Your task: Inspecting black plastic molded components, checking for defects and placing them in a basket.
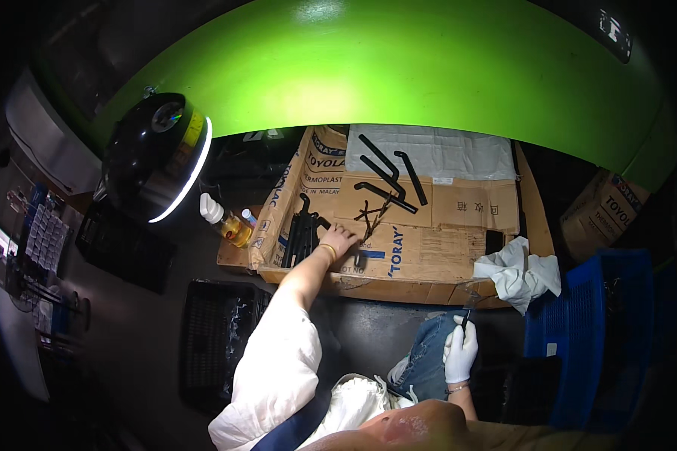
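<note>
My bare left hand (341, 240), with a yellow band on its wrist, reaches over a shallow cardboard box. Its fingers are stretched out, palm down, beside thin dark branched pieces (368, 218). Left of the hand lies a bundle of black bent tubes (301, 233). Farther back, several more black angled tubes (410, 178) rest apart on the cardboard. My right hand (460, 353), in a white glove, is low in front of the box, closed on a slim dark-handled tool (466, 321). The tool points up toward the box edge; its tip is too small to identify.
A white cloth (517, 274) hangs over the cardboard box's (399, 292) front right corner. On its left stand a spray bottle (233, 228) and a round lamp (154, 158). Blue crates (579, 338) are at right, a black crate (214, 338) at left. A green panel (368, 68) overhangs the back.
</note>
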Available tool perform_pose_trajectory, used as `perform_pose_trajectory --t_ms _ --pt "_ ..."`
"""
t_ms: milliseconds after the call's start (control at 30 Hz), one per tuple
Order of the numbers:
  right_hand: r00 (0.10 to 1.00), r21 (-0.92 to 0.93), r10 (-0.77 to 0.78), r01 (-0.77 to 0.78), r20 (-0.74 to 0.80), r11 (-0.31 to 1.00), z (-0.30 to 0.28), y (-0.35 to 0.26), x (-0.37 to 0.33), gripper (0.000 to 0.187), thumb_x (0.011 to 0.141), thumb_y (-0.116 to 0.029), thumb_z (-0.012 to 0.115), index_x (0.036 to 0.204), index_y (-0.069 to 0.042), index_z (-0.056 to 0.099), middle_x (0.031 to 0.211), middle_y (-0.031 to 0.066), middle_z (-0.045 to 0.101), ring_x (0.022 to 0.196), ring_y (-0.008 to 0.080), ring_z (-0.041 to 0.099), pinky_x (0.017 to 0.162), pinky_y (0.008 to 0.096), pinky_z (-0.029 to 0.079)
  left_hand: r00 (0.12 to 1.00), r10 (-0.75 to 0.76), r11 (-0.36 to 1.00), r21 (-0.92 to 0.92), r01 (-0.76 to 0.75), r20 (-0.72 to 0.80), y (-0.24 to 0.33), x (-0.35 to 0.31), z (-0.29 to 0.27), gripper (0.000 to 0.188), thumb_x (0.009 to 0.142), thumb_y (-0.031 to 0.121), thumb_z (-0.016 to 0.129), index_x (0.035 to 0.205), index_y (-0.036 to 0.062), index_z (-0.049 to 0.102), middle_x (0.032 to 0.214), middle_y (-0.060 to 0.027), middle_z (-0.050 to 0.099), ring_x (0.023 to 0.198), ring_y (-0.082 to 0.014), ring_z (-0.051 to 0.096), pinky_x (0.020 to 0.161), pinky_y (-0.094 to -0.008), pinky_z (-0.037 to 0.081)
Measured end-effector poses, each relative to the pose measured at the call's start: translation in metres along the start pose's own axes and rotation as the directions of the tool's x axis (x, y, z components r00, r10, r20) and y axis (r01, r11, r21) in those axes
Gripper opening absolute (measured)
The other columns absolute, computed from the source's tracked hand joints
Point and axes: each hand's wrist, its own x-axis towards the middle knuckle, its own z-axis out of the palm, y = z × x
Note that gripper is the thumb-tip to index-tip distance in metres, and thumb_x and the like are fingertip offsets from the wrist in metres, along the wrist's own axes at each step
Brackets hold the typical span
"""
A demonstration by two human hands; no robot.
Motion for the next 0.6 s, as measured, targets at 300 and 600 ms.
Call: perform_pose_trajectory --t_ms 300,600 --pt "0.977 -0.052 0.026 -0.015 0.211 0.999 0.026 -0.017 -0.007 0.02 0.103 -0.018 0.051 0.112 -0.005 0.063 0.063 -0.0091 0.042 0.045 -0.0004 0.031 0.04 0.0182 0.024 0.746 -0.627 -0.18 -0.888 -0.422 -0.227 0.031 -0.104 -0.15 0.036 0.101 0.026 0.056 0.128 0.007 0.043 0.095 -0.0079 0.066 0.081 -0.0179 0.068 0.069 -0.0286 0.055" --pt "0.828 -0.224 0.082 0.054 0.555 0.973 0.114 -0.037 -0.08 0.022 0.095 -0.02 0.065 0.109 -0.003 0.064 0.072 -0.003 0.056 0.058 0.0039 0.047 0.053 0.0236 0.04 0.746 -0.664 -0.443 -0.774 -0.452 -0.056 0.102 -0.219 -0.191 0.041 0.102 0.028 0.055 0.134 0.0042 0.043 0.095 -0.0075 0.064 0.084 -0.0138 0.065 0.072 -0.0255 0.054"
